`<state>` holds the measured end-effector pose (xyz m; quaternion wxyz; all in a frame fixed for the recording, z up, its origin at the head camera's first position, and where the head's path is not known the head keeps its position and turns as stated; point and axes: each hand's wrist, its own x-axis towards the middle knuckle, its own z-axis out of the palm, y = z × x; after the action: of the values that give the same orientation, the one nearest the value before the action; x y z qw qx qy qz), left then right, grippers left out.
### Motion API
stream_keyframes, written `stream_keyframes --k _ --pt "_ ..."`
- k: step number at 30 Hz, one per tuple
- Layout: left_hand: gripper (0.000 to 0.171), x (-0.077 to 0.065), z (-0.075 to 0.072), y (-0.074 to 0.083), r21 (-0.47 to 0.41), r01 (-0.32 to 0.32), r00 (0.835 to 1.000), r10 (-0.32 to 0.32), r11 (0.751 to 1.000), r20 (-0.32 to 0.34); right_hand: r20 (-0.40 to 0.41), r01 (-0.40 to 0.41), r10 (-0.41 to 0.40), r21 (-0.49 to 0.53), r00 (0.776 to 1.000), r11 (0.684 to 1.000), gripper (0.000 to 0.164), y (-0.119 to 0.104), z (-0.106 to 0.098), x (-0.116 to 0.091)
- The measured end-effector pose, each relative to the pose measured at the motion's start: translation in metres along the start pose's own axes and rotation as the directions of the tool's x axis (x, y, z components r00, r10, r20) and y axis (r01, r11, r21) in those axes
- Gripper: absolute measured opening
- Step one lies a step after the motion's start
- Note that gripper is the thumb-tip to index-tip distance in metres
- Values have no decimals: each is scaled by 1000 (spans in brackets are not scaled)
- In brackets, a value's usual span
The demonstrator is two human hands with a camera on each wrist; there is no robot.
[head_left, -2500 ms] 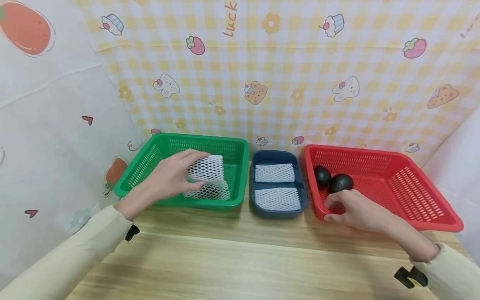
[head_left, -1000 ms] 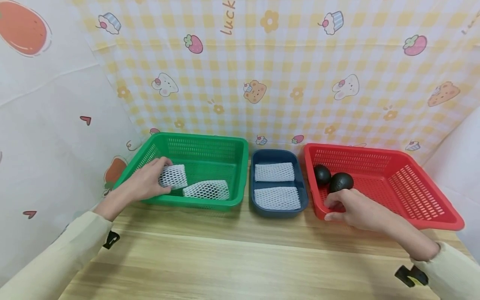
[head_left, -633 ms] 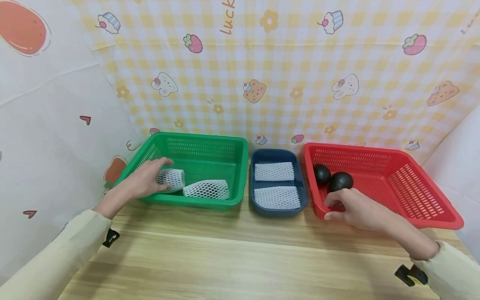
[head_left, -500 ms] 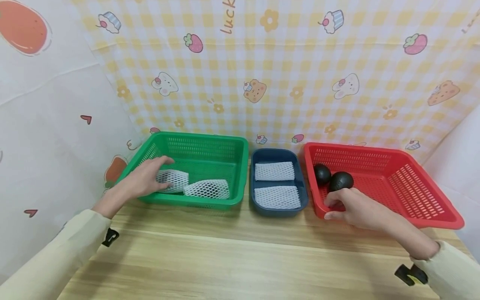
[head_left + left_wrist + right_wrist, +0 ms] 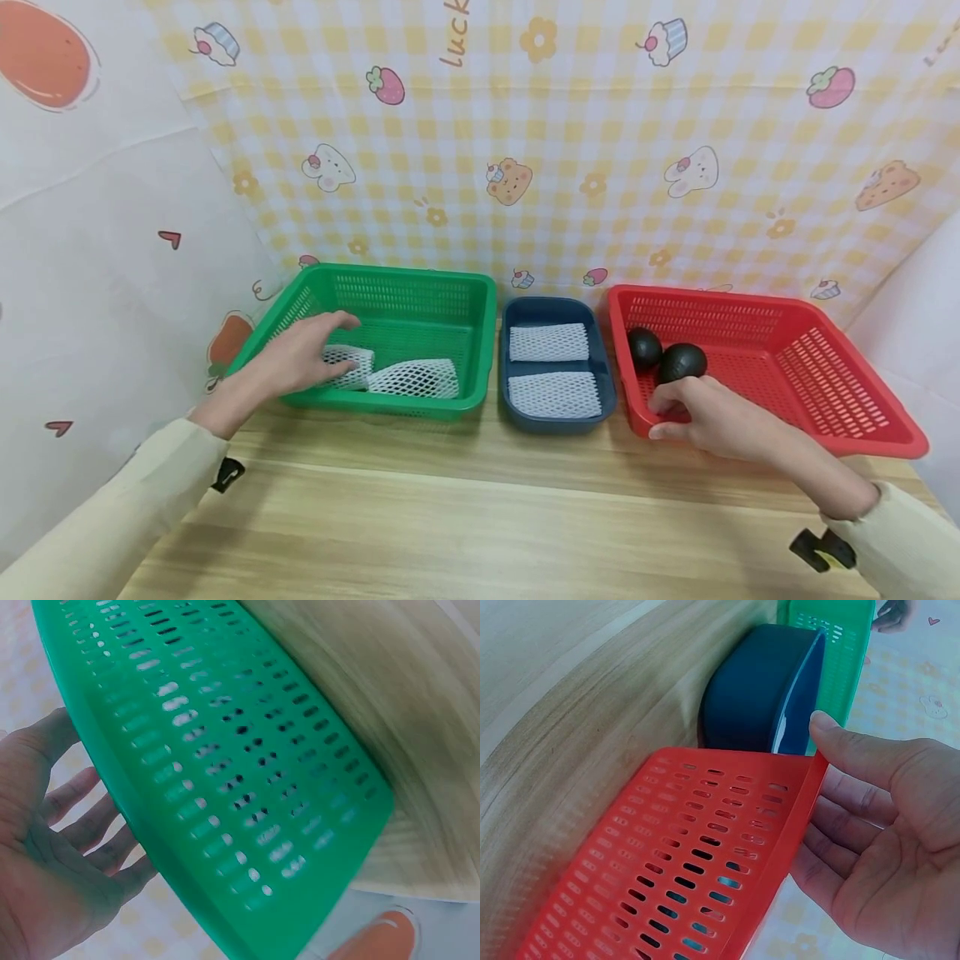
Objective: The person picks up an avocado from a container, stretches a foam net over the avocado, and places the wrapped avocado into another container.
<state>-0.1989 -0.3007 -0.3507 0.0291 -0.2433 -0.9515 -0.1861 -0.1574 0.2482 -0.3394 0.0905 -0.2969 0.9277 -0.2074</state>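
My left hand (image 5: 303,354) hovers over the left side of the green basket (image 5: 480,350), thumb and fingers spread apart. Under it lies a white foam net sleeve (image 5: 360,362), partly hidden by the hand. A second foam net sleeve (image 5: 416,378) lies beside it. My right hand (image 5: 720,421) grips the near-left corner of the red basket (image 5: 795,321); its thumb (image 5: 840,735) is at the rim, its fingers inside. Two dark avocados, one farther back (image 5: 643,347) and one nearer (image 5: 682,362), rest close to that hand.
Between the baskets stands a dark blue container (image 5: 551,310) with two compartments. One foam net sleeve (image 5: 549,342) lies in its back compartment, another foam net sleeve (image 5: 555,395) in the front one. A patterned cloth (image 5: 570,125) hangs behind the wooden table (image 5: 480,533).
My left hand carried a foam net sleeve leftward within the green basket and let go of it. Since then it has shifted slightly right. The right hand has stayed in place.
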Motion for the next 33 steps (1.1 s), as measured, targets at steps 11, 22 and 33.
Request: stream_keyframes --k 11,22,33 --pt "52 21 4 32 -46 -64 997 66 997 35 6 15 -15 -1 1000 1000 24 0 0 1" --pt "46 44 5 63 -67 -158 984 163 985 79 4 11 -11 -10 1000 1000 25 0 1 1" --pt "36 66 13 99 -133 -218 956 239 967 172 5 15 -15 -7 1000 1000 26 -1 -1 0"
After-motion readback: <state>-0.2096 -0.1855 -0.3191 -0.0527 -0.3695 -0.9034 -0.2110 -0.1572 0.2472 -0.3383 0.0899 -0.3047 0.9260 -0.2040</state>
